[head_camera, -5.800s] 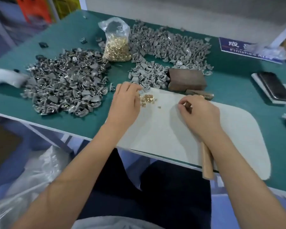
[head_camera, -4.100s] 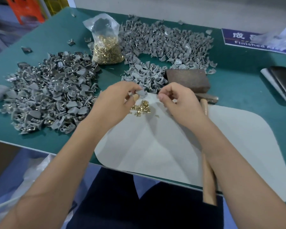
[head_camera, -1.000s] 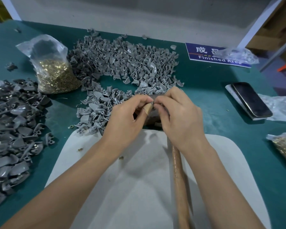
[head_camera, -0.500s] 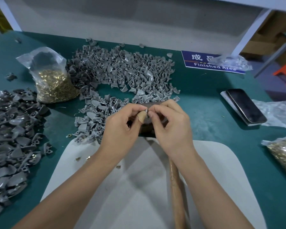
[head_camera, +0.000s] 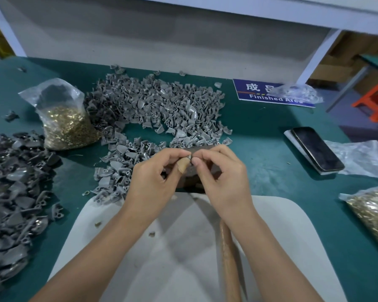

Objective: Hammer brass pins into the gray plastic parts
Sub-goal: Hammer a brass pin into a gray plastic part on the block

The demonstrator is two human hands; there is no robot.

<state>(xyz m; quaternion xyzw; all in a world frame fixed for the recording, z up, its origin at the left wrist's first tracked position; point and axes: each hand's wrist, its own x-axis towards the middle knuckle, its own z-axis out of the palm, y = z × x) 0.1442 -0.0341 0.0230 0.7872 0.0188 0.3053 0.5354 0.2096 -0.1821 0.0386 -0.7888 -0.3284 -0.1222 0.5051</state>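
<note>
Head view: the left hand [head_camera: 155, 182] and right hand [head_camera: 222, 179] meet fingertip to fingertip above a dark block [head_camera: 191, 179]; both pinch one small gray part [head_camera: 189, 157] between thumbs and forefingers; whether a pin sits in it cannot be told; a bandage wraps the left thumb; the hammer handle [head_camera: 228, 258] lies at six o'clock under the right wrist, on a pale mat [head_camera: 282, 247]; loose gray parts [head_camera: 162, 110] heap at twelve o'clock on the green table [head_camera: 271, 166]; a bag of brass pins [head_camera: 66, 123] stands at ten o'clock; a phone [head_camera: 316, 149] at three.
</note>
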